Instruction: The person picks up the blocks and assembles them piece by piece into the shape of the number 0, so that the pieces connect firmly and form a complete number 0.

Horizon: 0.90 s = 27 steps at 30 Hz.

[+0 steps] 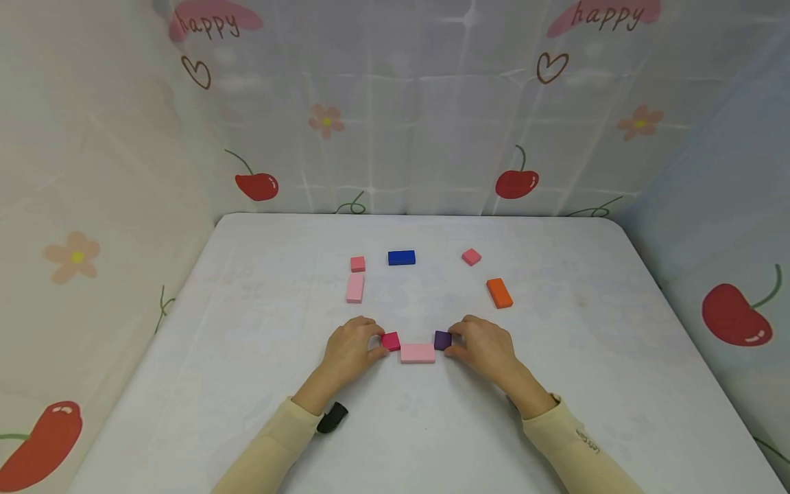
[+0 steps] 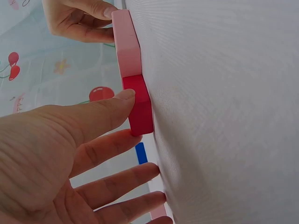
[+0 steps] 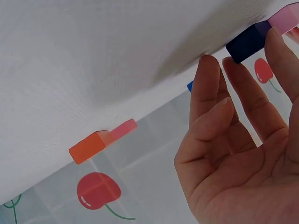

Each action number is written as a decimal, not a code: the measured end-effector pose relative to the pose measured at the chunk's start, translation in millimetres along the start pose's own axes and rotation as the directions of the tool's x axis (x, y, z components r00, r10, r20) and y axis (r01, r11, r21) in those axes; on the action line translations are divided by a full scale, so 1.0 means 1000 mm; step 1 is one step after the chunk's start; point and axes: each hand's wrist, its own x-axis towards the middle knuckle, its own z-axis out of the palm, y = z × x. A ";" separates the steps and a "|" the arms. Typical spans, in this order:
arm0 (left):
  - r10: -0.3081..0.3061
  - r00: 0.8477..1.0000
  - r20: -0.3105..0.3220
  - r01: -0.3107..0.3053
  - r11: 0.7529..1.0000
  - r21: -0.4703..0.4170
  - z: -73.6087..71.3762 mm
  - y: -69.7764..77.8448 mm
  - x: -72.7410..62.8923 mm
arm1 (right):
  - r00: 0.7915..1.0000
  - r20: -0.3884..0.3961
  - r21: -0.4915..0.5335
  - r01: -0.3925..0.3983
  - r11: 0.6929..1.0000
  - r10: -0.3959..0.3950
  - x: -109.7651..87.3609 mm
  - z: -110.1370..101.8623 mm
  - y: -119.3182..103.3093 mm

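On the left of the white table [image 1: 204,384], I am seeing a light pink oblong block [image 1: 354,288] lying with a small coral square block [image 1: 357,264] right at its far end. Closer to me, my left hand [image 1: 352,350] is pinching the small red block [image 1: 391,341] between thumb and pointer finger, while its other fingers are spreading out. Far back, a blue oblong block [image 1: 401,258] is lying by itself. Near me, the long pink block [image 1: 417,353] is lying flat between my 2 hands, and the red block is touching its left end. At its right end the dark purple block [image 1: 442,340] is sitting, and my right hand [image 1: 484,346] is pinching it with thumb and pointer finger. Farther back on the right, a tilted coral block [image 1: 472,257] is lying, and then a slanting orange block [image 1: 499,293]. I think I am doing the lining-up step, with 2 small blocks going at the pink block's ends. The next move seems to be calling for tiny, even pushes, then a gentle letting go.
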 end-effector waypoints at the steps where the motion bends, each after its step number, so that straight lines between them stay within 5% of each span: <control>1: 0.000 1.000 -0.001 0.000 1.000 0.000 0.000 0.000 0.000 | 1.000 0.000 0.000 0.001 1.000 -0.001 0.000 0.000 0.000; 17: 0.000 1.000 -0.005 0.000 1.000 0.013 0.003 -0.002 0.000 | 1.000 0.005 0.010 0.001 1.000 -0.001 0.000 0.002 0.002; 27: 0.008 1.000 -0.017 -0.008 1.000 0.006 0.003 -0.003 -0.001 | 1.000 0.005 0.169 -0.022 0.985 0.021 0.003 -0.021 0.027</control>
